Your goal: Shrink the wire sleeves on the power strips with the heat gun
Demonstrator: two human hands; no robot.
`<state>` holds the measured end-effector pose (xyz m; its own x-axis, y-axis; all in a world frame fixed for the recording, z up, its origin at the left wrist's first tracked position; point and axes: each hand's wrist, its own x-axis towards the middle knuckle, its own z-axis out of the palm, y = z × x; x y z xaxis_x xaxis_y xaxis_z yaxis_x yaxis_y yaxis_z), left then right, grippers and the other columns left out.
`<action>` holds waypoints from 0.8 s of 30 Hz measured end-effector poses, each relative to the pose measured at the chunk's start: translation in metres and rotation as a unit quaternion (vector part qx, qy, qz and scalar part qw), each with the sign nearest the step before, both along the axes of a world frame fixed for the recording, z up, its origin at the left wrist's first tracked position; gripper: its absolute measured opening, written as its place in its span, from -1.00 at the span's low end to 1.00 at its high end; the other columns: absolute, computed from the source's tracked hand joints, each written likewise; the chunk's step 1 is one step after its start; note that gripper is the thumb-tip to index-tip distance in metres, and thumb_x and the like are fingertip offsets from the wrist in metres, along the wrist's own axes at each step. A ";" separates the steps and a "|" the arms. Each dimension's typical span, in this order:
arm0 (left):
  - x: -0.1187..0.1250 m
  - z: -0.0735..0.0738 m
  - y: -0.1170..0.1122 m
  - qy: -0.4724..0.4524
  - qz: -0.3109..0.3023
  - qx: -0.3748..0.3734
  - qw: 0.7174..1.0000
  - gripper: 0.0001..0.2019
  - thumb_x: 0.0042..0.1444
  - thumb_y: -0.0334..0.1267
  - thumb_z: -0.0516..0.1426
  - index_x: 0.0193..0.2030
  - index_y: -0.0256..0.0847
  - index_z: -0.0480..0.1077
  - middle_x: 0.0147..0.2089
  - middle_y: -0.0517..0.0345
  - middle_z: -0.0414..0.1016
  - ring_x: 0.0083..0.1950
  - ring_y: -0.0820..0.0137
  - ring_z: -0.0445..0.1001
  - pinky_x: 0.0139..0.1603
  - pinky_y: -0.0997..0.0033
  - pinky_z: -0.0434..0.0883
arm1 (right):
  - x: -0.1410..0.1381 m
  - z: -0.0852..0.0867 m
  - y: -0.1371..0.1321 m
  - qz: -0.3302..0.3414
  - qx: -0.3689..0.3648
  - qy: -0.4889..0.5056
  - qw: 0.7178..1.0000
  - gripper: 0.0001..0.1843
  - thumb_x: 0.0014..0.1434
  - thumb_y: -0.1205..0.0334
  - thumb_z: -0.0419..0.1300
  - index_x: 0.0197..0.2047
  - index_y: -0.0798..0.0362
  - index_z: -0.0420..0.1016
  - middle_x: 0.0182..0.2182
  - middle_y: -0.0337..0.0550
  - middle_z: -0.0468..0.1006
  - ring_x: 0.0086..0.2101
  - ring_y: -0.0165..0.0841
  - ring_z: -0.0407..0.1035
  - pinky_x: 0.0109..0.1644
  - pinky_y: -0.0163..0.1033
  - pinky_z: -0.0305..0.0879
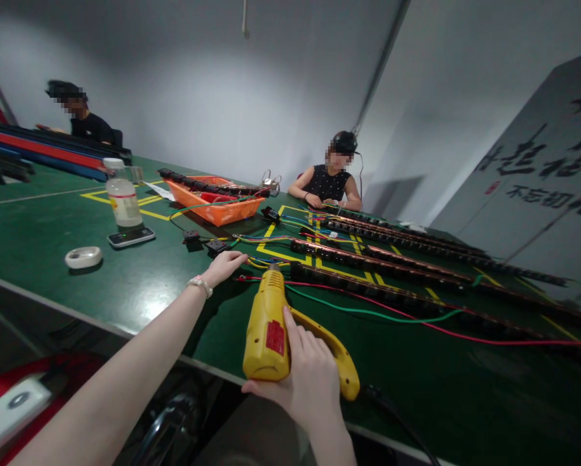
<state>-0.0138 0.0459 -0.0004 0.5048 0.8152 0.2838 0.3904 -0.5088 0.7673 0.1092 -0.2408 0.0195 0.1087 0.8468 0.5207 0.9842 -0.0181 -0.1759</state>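
Observation:
My right hand (306, 372) is wrapped round a yellow electric screwdriver (269, 323) with a red label, its tip pointing away over the green table (125, 285). My left hand (225, 265) reaches forward with fingers curled down onto the wires near a small black socket part (217, 246). What the fingers hold is hidden. Long black power strips (382, 265) with red and green wires (392, 314) lie just right of both hands.
An orange tray (217, 207) holds black strips. A plastic bottle (122, 197) stands by a phone (131, 237) and a white tape roll (83, 257). One person sits across the table (331, 184), another at far left (83, 120). Coloured rails (42, 152) lie at the left.

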 end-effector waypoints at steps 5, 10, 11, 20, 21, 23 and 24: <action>0.003 -0.003 0.004 -0.067 -0.022 -0.079 0.994 -0.55 0.01 0.08 0.04 -0.39 -0.32 0.51 -0.58 0.24 0.25 -0.52 0.48 0.18 -0.47 0.48 0.13 | 0.017 -0.007 -0.005 -0.048 0.021 -0.031 0.998 0.27 -0.22 -0.62 0.01 0.30 0.21 0.05 -0.17 0.03 0.50 -0.23 -0.14 0.38 -0.14 -0.07 0.24; 0.007 0.003 -0.002 -0.099 -0.022 -0.145 0.984 -0.61 -0.07 -0.01 0.07 -0.34 -0.32 0.51 -0.56 0.23 0.26 -0.50 0.50 0.18 -0.46 0.51 0.16 | 0.023 -0.013 -0.009 -0.065 0.035 -0.041 0.996 0.29 -0.24 -0.62 0.01 0.32 0.19 0.01 -0.18 0.02 0.49 -0.24 -0.14 0.37 -0.15 -0.06 0.23; 0.008 0.006 -0.004 -0.101 -0.022 -0.157 0.982 -0.61 -0.08 -0.02 0.07 -0.32 -0.32 0.52 -0.59 0.26 0.21 -0.52 0.51 0.15 -0.48 0.51 0.14 | 0.023 -0.014 -0.009 -0.066 0.036 -0.041 0.996 0.29 -0.24 -0.62 0.01 0.32 0.19 0.01 -0.19 0.01 0.49 -0.25 -0.14 0.37 -0.15 -0.06 0.23; 0.014 0.009 -0.010 -0.126 -0.043 -0.197 0.971 -0.52 -0.07 0.17 0.10 -0.41 -0.31 0.42 -0.66 0.38 -0.03 -0.61 0.58 -0.06 -0.55 0.48 -0.06 | 0.023 -0.013 -0.010 -0.061 0.026 -0.033 0.997 0.25 -0.20 -0.60 0.02 0.32 0.17 0.00 -0.19 0.01 0.48 -0.23 -0.13 0.36 -0.14 -0.05 0.22; 0.014 0.008 -0.009 -0.123 -0.040 -0.194 0.972 -0.51 -0.08 0.19 0.10 -0.43 -0.30 0.39 -0.66 0.37 -0.01 -0.61 0.57 -0.04 -0.55 0.48 -0.05 | 0.023 -0.013 -0.010 -0.061 0.026 -0.032 0.997 0.25 -0.20 -0.61 0.01 0.32 0.17 0.00 -0.19 0.02 0.48 -0.23 -0.13 0.36 -0.14 -0.05 0.22; 0.017 0.006 -0.008 -0.115 -0.028 -0.183 0.976 -0.50 -0.09 0.22 0.09 -0.46 -0.28 0.35 -0.64 0.35 0.04 -0.60 0.56 0.00 -0.54 0.48 -0.03 | 0.023 -0.012 -0.011 -0.062 0.029 -0.031 0.997 0.25 -0.19 -0.61 -0.01 0.32 0.17 0.00 -0.19 0.02 0.48 -0.23 -0.13 0.36 -0.13 -0.05 0.22; 0.018 0.004 -0.007 -0.111 -0.022 -0.175 0.978 -0.49 -0.09 0.24 0.07 -0.47 -0.27 0.33 -0.63 0.33 0.07 -0.59 0.55 0.03 -0.54 0.48 -0.02 | 0.022 -0.012 -0.011 -0.063 0.031 -0.032 0.997 0.25 -0.19 -0.62 -0.02 0.32 0.18 0.01 -0.20 0.03 0.48 -0.23 -0.13 0.35 -0.13 -0.05 0.22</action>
